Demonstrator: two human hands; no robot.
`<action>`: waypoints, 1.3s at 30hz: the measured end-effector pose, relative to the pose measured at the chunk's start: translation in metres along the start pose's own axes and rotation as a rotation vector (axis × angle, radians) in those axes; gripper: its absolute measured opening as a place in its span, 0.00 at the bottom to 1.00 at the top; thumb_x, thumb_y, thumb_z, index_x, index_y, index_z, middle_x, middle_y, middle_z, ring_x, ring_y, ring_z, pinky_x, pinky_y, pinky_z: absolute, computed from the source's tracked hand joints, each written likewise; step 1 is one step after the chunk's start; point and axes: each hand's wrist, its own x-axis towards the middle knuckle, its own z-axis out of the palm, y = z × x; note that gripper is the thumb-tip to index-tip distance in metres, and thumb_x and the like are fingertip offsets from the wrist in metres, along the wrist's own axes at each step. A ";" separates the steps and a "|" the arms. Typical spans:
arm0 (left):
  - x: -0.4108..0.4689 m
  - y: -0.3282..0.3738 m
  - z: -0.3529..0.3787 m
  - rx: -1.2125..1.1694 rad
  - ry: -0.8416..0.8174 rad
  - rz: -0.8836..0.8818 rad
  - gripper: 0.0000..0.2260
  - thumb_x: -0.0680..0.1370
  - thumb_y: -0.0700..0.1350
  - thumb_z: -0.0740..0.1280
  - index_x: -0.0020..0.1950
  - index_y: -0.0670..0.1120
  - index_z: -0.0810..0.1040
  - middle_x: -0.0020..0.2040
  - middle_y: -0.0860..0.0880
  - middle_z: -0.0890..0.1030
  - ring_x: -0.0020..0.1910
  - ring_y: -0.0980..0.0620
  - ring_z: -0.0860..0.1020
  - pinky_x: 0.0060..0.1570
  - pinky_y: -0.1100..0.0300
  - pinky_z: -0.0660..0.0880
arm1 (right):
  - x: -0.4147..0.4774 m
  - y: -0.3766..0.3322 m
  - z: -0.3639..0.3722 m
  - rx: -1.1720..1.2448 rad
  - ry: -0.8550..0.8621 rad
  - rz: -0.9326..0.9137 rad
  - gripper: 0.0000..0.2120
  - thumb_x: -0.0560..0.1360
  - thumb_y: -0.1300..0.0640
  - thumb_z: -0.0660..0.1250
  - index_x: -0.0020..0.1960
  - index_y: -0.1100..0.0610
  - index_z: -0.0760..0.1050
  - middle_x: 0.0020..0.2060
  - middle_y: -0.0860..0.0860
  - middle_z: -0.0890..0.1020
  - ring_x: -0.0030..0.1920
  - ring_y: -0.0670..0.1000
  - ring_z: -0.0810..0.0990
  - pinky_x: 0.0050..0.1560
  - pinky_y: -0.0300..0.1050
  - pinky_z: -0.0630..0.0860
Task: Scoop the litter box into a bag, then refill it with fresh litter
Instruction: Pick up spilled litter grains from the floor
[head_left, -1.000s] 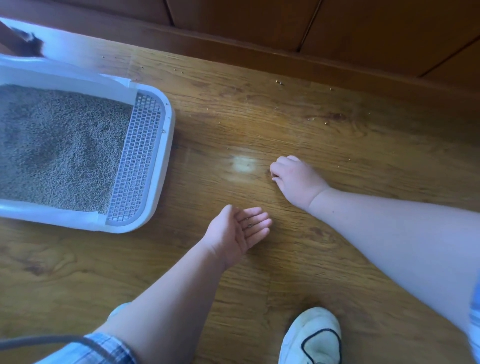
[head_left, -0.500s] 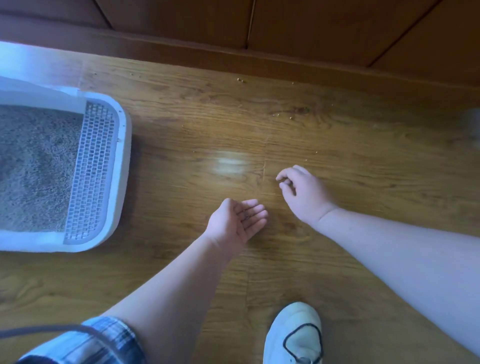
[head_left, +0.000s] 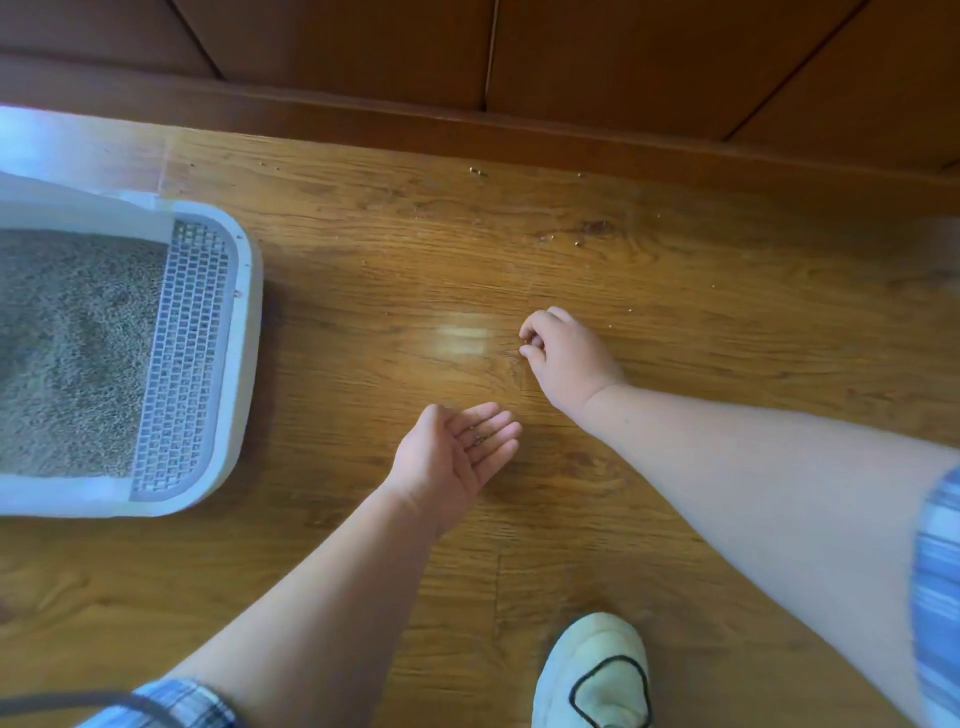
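Observation:
A white litter box (head_left: 244, 364) full of grey litter (head_left: 72, 348) sits at the left, with a grey grid step along its right end. My left hand (head_left: 457, 452) lies palm up over the wooden floor, fingers straight, with a few litter grains on them. Just beyond it my right hand (head_left: 563, 353) hovers low over the floor, finger and thumb pinching a small litter grain. Loose litter grains (head_left: 579, 241) are scattered on the floor beyond my right hand.
A dark wooden wall panel and skirting (head_left: 519, 119) run along the far edge. My white shoe (head_left: 597, 675) stands at the bottom. Bare wooden floor (head_left: 363, 291) lies between the box and my hands.
My right hand has lifted from the floor with its finger and thumb closed on a grain. The left hand stays cupped palm up. The view shifted slightly.

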 end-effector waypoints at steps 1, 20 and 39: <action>-0.001 0.001 -0.001 -0.009 0.001 0.003 0.20 0.80 0.42 0.51 0.60 0.33 0.77 0.54 0.36 0.83 0.52 0.39 0.84 0.55 0.48 0.79 | 0.001 0.001 0.002 -0.004 0.006 0.005 0.04 0.80 0.57 0.62 0.53 0.53 0.75 0.49 0.44 0.72 0.47 0.51 0.76 0.49 0.48 0.74; 0.008 0.008 0.028 -0.016 -0.062 0.041 0.21 0.81 0.43 0.50 0.62 0.33 0.76 0.55 0.35 0.83 0.54 0.39 0.83 0.56 0.48 0.79 | -0.029 0.069 -0.045 0.025 0.175 0.176 0.06 0.79 0.56 0.64 0.45 0.51 0.76 0.45 0.44 0.75 0.40 0.44 0.74 0.43 0.44 0.72; -0.002 -0.009 0.035 0.009 -0.030 0.032 0.20 0.81 0.43 0.50 0.61 0.33 0.76 0.53 0.35 0.83 0.52 0.39 0.84 0.55 0.48 0.79 | -0.010 0.048 -0.027 -0.088 0.020 0.134 0.06 0.81 0.55 0.60 0.45 0.51 0.72 0.48 0.44 0.74 0.44 0.50 0.76 0.45 0.48 0.74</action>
